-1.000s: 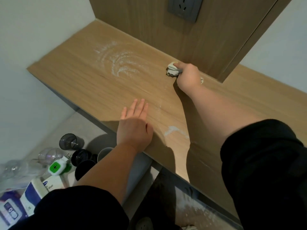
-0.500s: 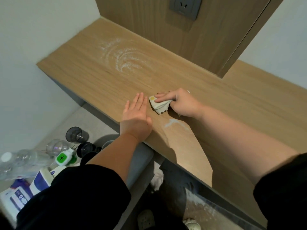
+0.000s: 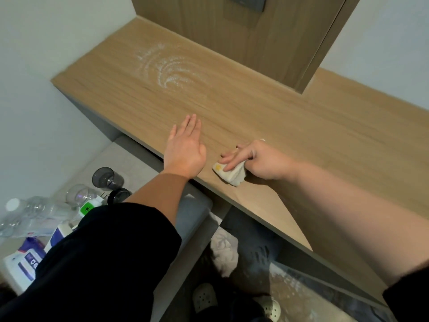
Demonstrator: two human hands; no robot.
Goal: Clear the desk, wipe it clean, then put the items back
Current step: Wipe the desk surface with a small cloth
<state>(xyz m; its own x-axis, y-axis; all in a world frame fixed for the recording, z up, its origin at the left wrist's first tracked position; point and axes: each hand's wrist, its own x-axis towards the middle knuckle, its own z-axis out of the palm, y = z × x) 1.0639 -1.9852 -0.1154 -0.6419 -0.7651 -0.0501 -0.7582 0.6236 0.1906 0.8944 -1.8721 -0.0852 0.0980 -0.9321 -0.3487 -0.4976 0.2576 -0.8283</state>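
The wooden desk [image 3: 290,126] runs from upper left to lower right. My right hand [image 3: 257,161] presses a crumpled white cloth [image 3: 229,174] with a yellow mark against the desk, close to its front edge. My left hand [image 3: 184,148] lies flat on the desk just left of the cloth, fingers together and holding nothing. A smear of white powder [image 3: 169,66] in curved streaks remains on the desk's far left part.
Below the desk at left, a grey surface [image 3: 130,156] holds dark cups [image 3: 104,177], a clear glass [image 3: 77,194], a plastic bottle [image 3: 30,210], a green-and-white item [image 3: 87,208] and blue-and-white packs [image 3: 25,259]. A wall socket [image 3: 246,2] sits above. Slippers [image 3: 204,298] are on the floor.
My right hand has dragged the cloth from the back panel toward the front edge, passing over the white streak near the front. My left hand stays flat on the desk.
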